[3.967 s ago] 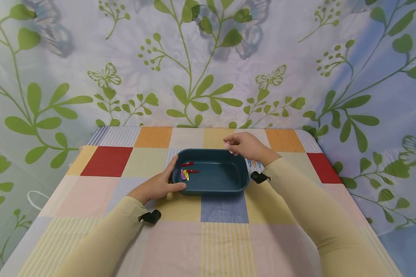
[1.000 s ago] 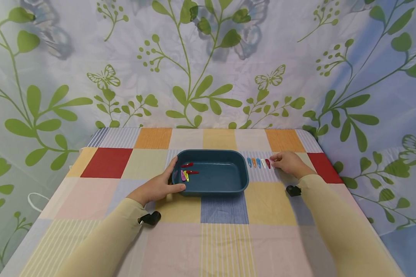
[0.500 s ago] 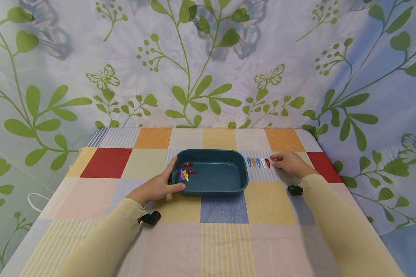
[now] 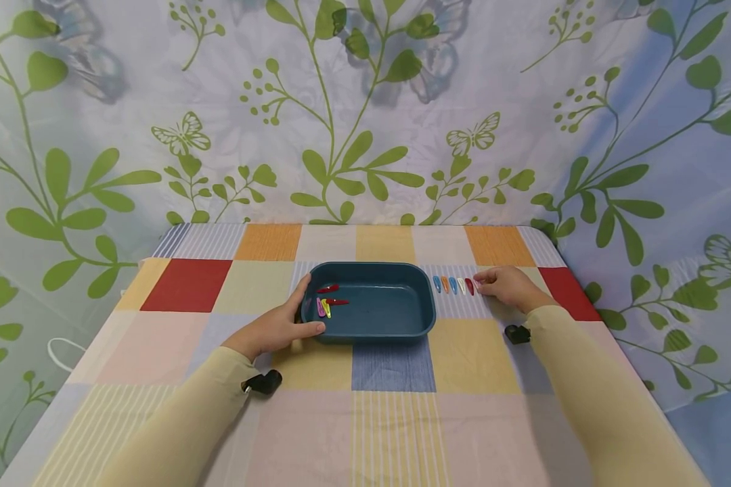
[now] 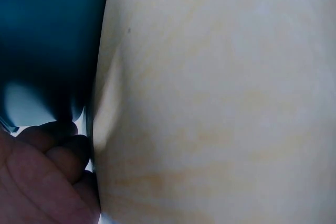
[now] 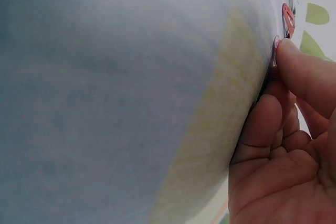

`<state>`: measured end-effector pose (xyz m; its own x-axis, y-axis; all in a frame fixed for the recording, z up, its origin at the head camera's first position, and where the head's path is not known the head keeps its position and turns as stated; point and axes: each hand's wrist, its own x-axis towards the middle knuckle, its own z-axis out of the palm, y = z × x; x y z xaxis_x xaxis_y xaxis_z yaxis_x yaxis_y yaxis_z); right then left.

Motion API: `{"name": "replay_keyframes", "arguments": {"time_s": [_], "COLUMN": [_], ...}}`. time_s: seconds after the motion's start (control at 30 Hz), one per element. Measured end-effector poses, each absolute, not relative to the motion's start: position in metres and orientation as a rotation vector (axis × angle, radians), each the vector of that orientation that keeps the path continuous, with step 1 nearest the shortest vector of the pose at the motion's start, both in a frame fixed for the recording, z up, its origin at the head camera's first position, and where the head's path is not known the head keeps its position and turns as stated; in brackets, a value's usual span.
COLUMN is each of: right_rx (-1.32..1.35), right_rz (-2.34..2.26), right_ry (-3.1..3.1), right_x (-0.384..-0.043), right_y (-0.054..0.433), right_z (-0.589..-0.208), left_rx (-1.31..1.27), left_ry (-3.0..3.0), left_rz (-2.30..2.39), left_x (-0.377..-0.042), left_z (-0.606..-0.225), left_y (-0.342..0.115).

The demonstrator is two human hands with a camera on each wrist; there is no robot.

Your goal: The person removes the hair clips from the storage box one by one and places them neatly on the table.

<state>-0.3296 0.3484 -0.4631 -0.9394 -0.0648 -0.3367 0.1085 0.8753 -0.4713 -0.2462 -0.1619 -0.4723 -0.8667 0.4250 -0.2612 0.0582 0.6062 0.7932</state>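
My left hand [image 4: 280, 329] holds the blue tray [image 4: 396, 337] at its left end, thumb over the near rim and fingers along the outer wall. In the left wrist view, curled fingers [image 5: 68, 150] show beside the tray wall. Inside the tray's left part lie red hair clips [image 4: 338, 302], a purple one [image 4: 321, 308] and a yellow one [image 4: 326, 308]. Right of the tray, my right hand [image 4: 512, 287] pinches a pink snap hair clip [image 6: 277, 42] down at the cloth. It is mostly hidden by the fingertips, beside a red clip [image 6: 288, 19].
A row of snap clips lies on the patchwork cloth [image 4: 396, 433] between tray and right hand: blue [image 4: 436, 284], orange [image 4: 445, 285], another blue, white [image 4: 461, 286] and red. A leaf-patterned curtain [image 4: 353, 122] hangs behind the table. A white cord [image 4: 57, 355] loops at the left edge.
Since four seconds ago, my right hand has carried the pink clip from above the tray to the row's right end. Over the last second it stays there. The left hand keeps its place.
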Motion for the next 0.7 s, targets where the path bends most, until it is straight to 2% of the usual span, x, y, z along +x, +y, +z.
{"name": "replay_keyframes", "arguments": {"time_s": [0.7], "right_rx": [0.082], "right_rz": [-0.776], "right_ry": [2.662], "right_x": [-0.3294], "right_y": [0.3509], "right_z": [-0.4652], "left_rx": [0.368], "left_ry": [2.398], "left_rz": [1.181], "left_x": [-0.2449], "left_z": [-0.4712], "left_y": [-0.1605]}}
